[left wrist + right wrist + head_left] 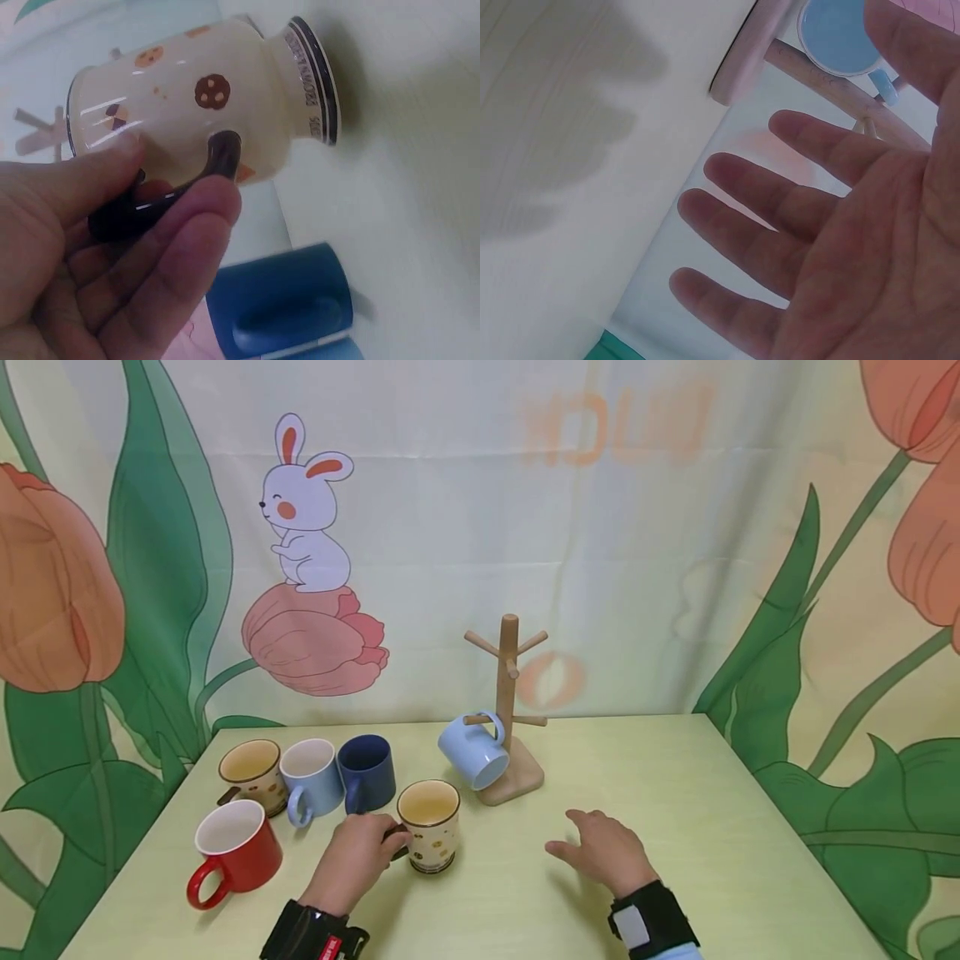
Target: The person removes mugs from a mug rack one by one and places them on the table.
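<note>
We see the left hand (358,852) pinching the dark handle of the cream cookie-print mug (429,825), thumb and fingers curled round it. The left wrist view confirms: the handle sits between thumb and fingers (187,225), and part of it is covered by them. The mug stands upright on the worktop (675,793), near centre-left, just in front of the navy mug (367,772).

The right hand (603,850) is released, fingers spread and straight, holding nothing, low over the worktop to the right of the cookie mug. We cannot tell from the head view whether the palm touches the surface. In the right wrist view the palm fills most of the frame and cuts off much of the scene behind it.

A wooden mug tree (509,710) stands on the far side at centre, with a light-blue mug (473,749) hung tilted on a lower left peg, mouth facing near-right.

On the left: a second cookie-print mug (252,774), a pale blue mug (311,779) and a red mug (232,850) nearest us. The handle of the far-left cookie mug is mostly hidden. The backdrop lettering is faint and unreadable.
</note>
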Demonstrator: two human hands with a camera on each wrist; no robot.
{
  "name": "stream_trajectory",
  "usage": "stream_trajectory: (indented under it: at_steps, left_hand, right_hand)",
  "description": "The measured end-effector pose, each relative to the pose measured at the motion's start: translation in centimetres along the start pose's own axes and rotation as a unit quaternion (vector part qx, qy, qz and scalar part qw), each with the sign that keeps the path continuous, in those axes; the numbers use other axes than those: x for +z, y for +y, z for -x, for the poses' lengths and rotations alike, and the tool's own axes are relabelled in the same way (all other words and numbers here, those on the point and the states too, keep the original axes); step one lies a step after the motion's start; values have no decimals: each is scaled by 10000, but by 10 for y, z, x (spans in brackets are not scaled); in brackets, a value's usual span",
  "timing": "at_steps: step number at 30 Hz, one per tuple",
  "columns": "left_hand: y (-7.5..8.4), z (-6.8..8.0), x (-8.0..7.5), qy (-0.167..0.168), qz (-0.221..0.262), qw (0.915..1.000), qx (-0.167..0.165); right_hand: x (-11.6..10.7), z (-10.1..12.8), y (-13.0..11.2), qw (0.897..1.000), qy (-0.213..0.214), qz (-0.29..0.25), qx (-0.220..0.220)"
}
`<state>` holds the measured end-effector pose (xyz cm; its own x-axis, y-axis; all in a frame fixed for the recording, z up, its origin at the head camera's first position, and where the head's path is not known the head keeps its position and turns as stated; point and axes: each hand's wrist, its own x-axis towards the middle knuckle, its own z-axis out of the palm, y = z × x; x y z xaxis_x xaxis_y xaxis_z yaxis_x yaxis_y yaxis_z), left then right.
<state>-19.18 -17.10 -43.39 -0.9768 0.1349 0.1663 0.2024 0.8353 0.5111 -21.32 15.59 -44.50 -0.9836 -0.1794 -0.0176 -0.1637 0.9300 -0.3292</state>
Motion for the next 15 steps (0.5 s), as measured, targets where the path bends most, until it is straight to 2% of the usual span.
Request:
stream_trajectory:
  at_steps: [6, 15]
  left_hand:
    - [-7, 6, -10, 84, 146, 9974, -699]
    - [-27, 22, -31, 168, -69, 9907, -1352]
  right_hand:
    - [-1, 0, 1, 9999, -33, -104, 11]
    - [-2, 0, 3, 9998, -2, -172, -37]
